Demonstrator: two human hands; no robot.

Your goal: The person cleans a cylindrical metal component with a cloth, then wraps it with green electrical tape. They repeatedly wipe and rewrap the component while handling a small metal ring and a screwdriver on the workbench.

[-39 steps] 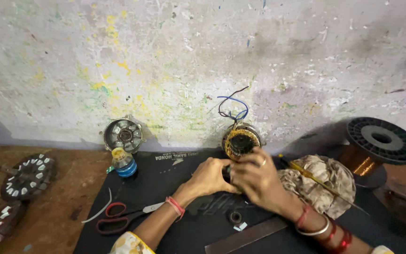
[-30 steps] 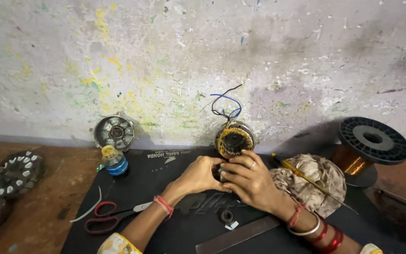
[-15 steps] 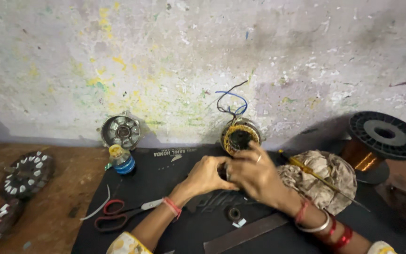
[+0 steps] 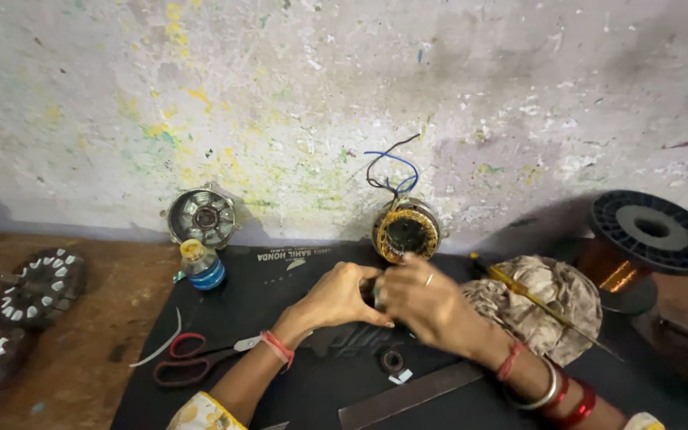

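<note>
My left hand (image 4: 334, 299) and my right hand (image 4: 425, 303) meet over the black mat (image 4: 280, 295), fingers closed together around a small dark part that is mostly hidden between them. Just behind the hands a wound motor stator (image 4: 405, 230) with yellow insulation and copper coils leans against the wall, its black and blue wires (image 4: 388, 171) sticking up. A small black ring (image 4: 392, 361) lies on the mat in front of my right wrist.
Red-handled scissors (image 4: 193, 362) lie at the mat's left. A small blue bottle (image 4: 200, 265) and a metal motor housing (image 4: 201, 216) stand behind them. Dark stator plates (image 4: 37, 288) rest at far left. A crumpled cloth (image 4: 539, 306) with a screwdriver (image 4: 519, 288), a copper wire spool (image 4: 646, 239) and a flat metal bar (image 4: 412, 396) are right.
The view has shifted slightly. Both hands stay pressed together over the same spot on the mat, with only small finger movement.
</note>
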